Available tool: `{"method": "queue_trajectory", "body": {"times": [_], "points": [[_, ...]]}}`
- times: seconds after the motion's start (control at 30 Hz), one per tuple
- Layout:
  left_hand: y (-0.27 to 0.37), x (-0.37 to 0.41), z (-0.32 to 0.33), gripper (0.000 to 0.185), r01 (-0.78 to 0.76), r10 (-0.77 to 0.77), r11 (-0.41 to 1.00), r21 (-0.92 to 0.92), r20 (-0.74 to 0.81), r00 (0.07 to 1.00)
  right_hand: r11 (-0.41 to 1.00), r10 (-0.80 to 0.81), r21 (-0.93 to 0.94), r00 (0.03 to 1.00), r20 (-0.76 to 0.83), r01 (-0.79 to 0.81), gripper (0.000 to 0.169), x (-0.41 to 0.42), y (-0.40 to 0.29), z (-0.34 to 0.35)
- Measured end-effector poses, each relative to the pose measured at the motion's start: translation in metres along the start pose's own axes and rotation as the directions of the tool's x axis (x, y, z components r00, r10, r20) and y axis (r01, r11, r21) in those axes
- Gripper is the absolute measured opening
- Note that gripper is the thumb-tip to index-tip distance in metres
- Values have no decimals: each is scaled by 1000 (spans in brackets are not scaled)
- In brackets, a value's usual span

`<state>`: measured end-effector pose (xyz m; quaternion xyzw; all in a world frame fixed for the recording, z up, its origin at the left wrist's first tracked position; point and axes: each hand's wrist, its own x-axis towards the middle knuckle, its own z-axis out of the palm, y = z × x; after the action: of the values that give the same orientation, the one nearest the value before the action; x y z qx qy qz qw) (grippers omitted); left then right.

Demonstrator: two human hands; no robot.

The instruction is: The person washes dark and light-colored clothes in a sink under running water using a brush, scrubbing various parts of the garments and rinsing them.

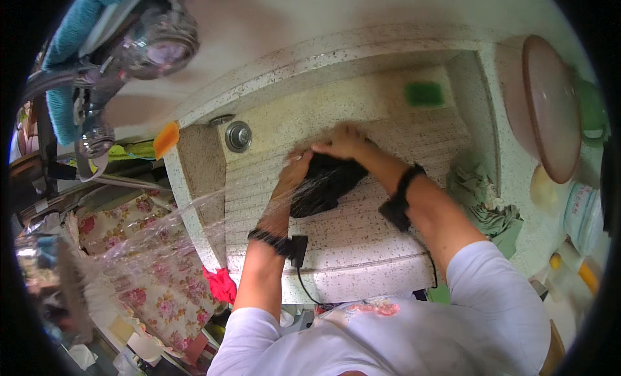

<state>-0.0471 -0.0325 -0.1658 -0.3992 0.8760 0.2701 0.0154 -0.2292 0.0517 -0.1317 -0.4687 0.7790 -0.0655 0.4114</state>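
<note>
A dark wet cloth (330, 184) lies bunched on the ribbed washboard (262, 191) of a speckled laundry sink. My left hand (295, 168) grips the cloth's upper left edge. Blurred by motion, my right hand (344, 143) rests at the upper edge, its thumb pointing left; whether its fingers close on the fabric is unclear. Water streams (213, 206) across from a shower head (53, 284) at the lower left and hits the cloth and my left forearm. Black straps with small boxes circle both my wrists.
A round metal drain (238, 136) and a green scouring pad (424, 93) are on the sink's far floor. An orange sponge (166, 140) and a red cloth (220, 284) sit on the left rim. Grey-green cloth (499, 225) drapes the right rim, near a pink basin (553, 109). Metal taps (160, 51) project upper left.
</note>
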Motion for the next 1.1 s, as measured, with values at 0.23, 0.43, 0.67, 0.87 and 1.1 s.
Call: {"method": "queue_trajectory", "body": {"times": [0.23, 0.43, 0.67, 0.87, 1.1], "points": [[58, -128, 11, 23, 61, -71, 997, -36, -415, 907, 762, -228, 452, 845, -484, 464, 32, -115, -22, 53], [47, -13, -19, 38, 218, -227, 971, 99, 84, 970, 970, -221, 32, 932, -289, 240, 55, 25, 6, 25], [69, -90, -97, 57, 545, -100, 403, -736, 556, 825, 822, -431, 447, 899, 83, 353, 86, -92, 10, -12], [188, -172, -42, 26, 48, -110, 883, -468, -107, 988, 860, 69, 478, 888, -456, 179, 52, -231, 20, 18], [173, -152, 0, 17, 3, -91, 958, -287, -296, 951, 863, -128, 318, 779, -614, 392, 15, -183, 37, 38]]}}
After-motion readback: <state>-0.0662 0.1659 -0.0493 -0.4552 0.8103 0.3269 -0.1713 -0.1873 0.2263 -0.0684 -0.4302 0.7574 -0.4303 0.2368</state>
